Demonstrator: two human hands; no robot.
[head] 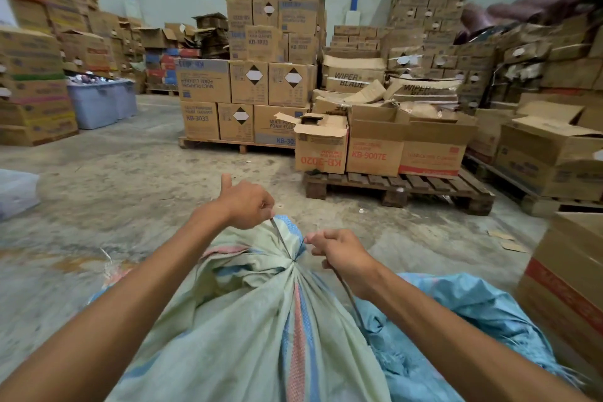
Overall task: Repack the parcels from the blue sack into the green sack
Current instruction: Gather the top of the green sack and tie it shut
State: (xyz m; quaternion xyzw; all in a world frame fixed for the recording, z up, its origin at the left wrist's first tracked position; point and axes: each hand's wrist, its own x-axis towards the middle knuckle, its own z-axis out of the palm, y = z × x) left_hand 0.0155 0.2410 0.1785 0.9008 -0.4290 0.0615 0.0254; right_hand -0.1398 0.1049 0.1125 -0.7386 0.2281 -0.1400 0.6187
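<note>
The green sack (pixel 248 320), pale green with a red and blue stripe, lies full in front of me, its mouth gathered into a bunch. A thin dark string (pixel 280 235) is wound around that gathered neck. My left hand (pixel 248 204) is closed on one end of the string, just above and left of the neck. My right hand (pixel 339 253) grips the other end to the right, and the string trails back under my wrist. The blue sack (pixel 456 313) lies crumpled and flat on the floor to the right of the green one. No parcels are visible.
Bare concrete floor (pixel 130 179) stretches ahead and left. A wooden pallet (pixel 401 186) with open cartons stands right ahead. A carton (pixel 567 284) sits close at right. Tall box stacks (pixel 270 42) fill the back; a plastic tub (pixel 98 101) stands left.
</note>
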